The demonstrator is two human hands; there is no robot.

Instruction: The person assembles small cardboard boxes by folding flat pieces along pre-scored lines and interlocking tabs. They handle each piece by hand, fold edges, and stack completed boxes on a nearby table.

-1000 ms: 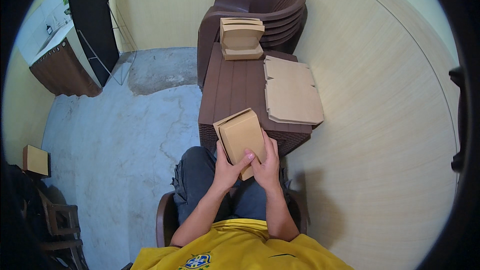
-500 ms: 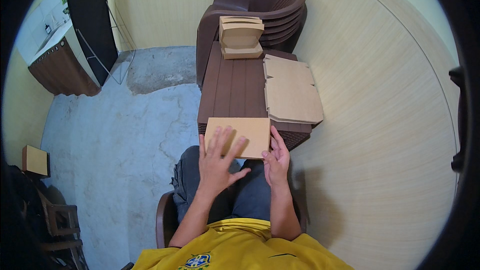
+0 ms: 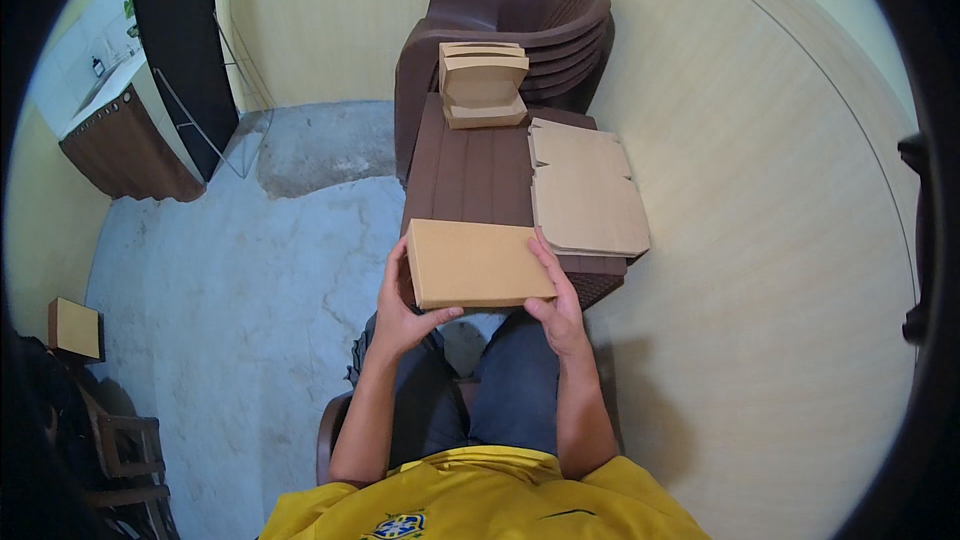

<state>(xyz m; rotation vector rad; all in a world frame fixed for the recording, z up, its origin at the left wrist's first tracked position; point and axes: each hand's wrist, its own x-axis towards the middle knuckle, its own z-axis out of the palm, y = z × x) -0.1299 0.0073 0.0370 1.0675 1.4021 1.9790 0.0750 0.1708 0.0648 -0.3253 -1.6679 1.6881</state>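
Observation:
A closed brown cardboard box [image 3: 478, 262] is held over my lap, at the near end of the slatted brown table. Its left end sits in my left hand [image 3: 402, 305], the thumb along the near edge and the fingers up the side. Gripping the opposite end is my right hand [image 3: 559, 305], thumb at the near corner and fingers along the right edge. Flat cardboard blanks [image 3: 588, 190] lie stacked on the table to the right. Open folded cardboard boxes [image 3: 484, 85] stand at the table's far end.
The brown table [image 3: 470, 165] stretches away from me toward several stacked brown plastic chairs [image 3: 560, 20]. A pale panelled wall [image 3: 770, 260] runs close along the right. On the left are a bluish concrete floor [image 3: 240, 340], another box [image 3: 75, 328] and a curtained sink counter [image 3: 130, 145].
My left hand has come off the box's top and now grips its left end. The box has tilted and shifted slightly; my right hand stays on its right end.

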